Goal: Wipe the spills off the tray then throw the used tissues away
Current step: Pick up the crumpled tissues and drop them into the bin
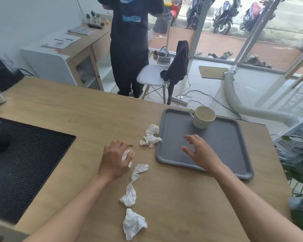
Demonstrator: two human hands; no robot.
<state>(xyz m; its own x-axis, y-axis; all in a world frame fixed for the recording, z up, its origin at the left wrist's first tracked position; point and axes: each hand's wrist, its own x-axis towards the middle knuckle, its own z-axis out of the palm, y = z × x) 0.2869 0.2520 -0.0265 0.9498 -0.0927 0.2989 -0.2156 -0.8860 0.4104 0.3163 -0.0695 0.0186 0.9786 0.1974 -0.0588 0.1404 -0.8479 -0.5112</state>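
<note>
A crumpled white tissue (133,224) lies nearest on the pale wood-grain table (59,109), its folds sharp and papery. Just beyond it, a second wad (129,196) narrows into a twisted strand that joins a third piece (140,169), which lies just right of the left wrist.

The left hand (115,158) rests palm-down on the table, fingers curled over a small white tissue (127,154) that shows between thumb and fingers; it is grasping that piece. Beyond and to the right of its fingertips lies a larger, loosely wrinkled tissue clump (150,136), touching the tray's left rim.

The right hand (198,151) hovers over the tray with fingers spread and relaxed, holding nothing; whether it touches the surface cannot be told.

The tray (234,145) is a matte grey rectangle with rounded corners and a raised lip, lying under and beyond the right hand. At its far edge, past the right fingertips, stands a smooth cream mug (203,117) with its handle to the left.

Left of the left hand, a black perforated mat (24,163) is set into the tabletop. Farther off, a person in dark clothes (129,49) stands beside a white moulded chair (152,75).
</note>
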